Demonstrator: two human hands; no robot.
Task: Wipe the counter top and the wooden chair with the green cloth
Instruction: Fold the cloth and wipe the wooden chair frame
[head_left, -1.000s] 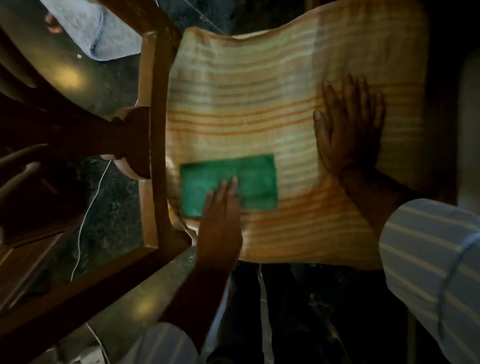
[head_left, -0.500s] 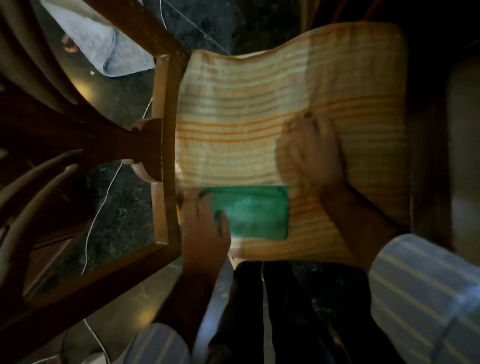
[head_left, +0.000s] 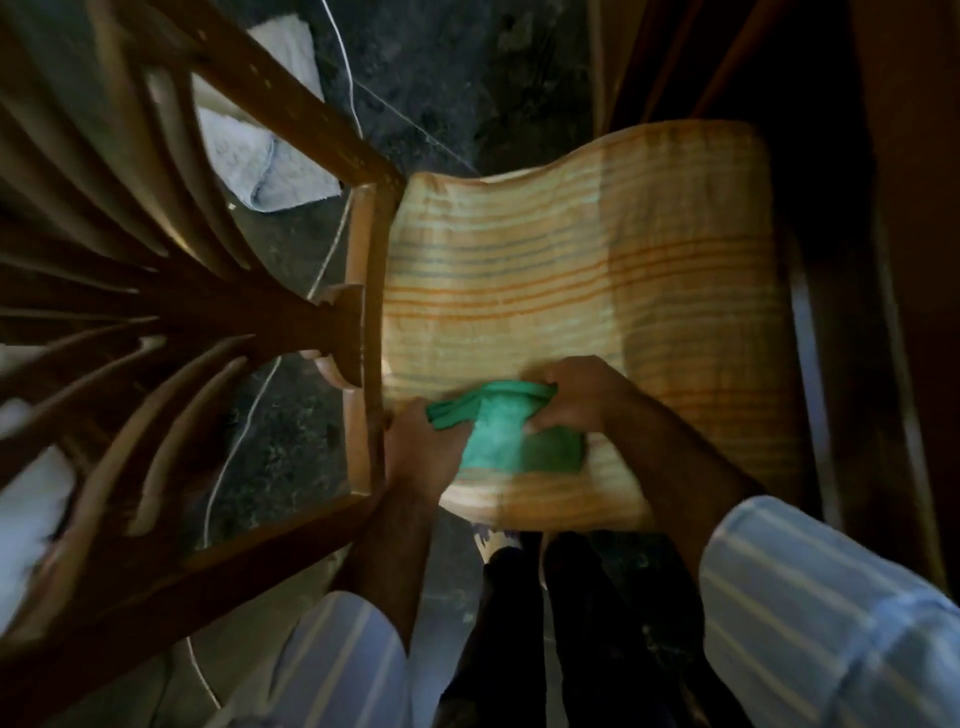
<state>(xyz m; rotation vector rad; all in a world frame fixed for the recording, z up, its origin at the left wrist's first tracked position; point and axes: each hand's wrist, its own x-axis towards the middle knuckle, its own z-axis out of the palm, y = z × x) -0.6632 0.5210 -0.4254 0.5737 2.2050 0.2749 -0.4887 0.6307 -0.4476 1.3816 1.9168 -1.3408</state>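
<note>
Near the front-left corner of the striped seat cushion (head_left: 571, 291), both hands clutch the green cloth (head_left: 511, 431) — left hand (head_left: 423, 452) gripping its left end, right hand (head_left: 582, 397) pinching its bunched top edge; the wooden chair (head_left: 171, 291) frame stands at left.

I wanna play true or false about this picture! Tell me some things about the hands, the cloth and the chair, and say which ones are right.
1. Both hands touch the green cloth. True: the left hand and right hand each grip it.
2. The cloth lies flat. False: it is bunched up.
3. The cloth is on the floor. False: it is on the striped towel.
4. A wooden chair is left of the towel. True.
5. The sleeves are plain red. False: the sleeve is pale and striped.
</note>
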